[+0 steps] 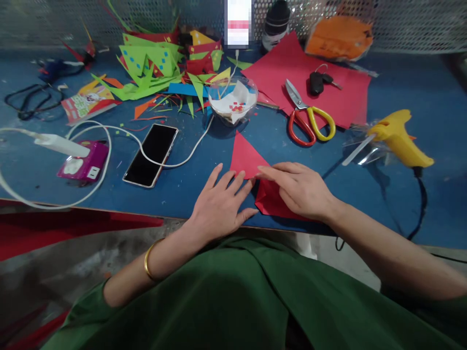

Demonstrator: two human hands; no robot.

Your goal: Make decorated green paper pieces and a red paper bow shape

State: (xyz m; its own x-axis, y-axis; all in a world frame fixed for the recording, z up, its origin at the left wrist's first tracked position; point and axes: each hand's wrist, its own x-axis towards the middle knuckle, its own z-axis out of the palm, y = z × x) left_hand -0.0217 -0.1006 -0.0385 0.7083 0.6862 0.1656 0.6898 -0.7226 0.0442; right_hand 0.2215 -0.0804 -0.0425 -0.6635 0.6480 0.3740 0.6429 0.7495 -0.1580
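A folded piece of red paper (247,156) lies on the blue table near its front edge, with a pointed corner toward the back. My left hand (221,206) rests flat with fingers spread, its fingertips on the lower left edge of the paper. From the right, my right hand (301,189) lies over the paper, its index fingertip touching the middle near the fold. Its thumb side and lower fingers partly cover the lower red part (270,197). Scissors (301,104) with red and yellow handles lie behind my right hand, blades partly open, touching larger red sheets (350,92).
A plastic bowl (219,109) with paper bits stands behind the paper. To the left are a phone (153,148), white cable, purple box (98,153) and green paper crafts (164,58). A yellow glue gun (397,136) lies right; keys (316,83) lie on the red sheets.
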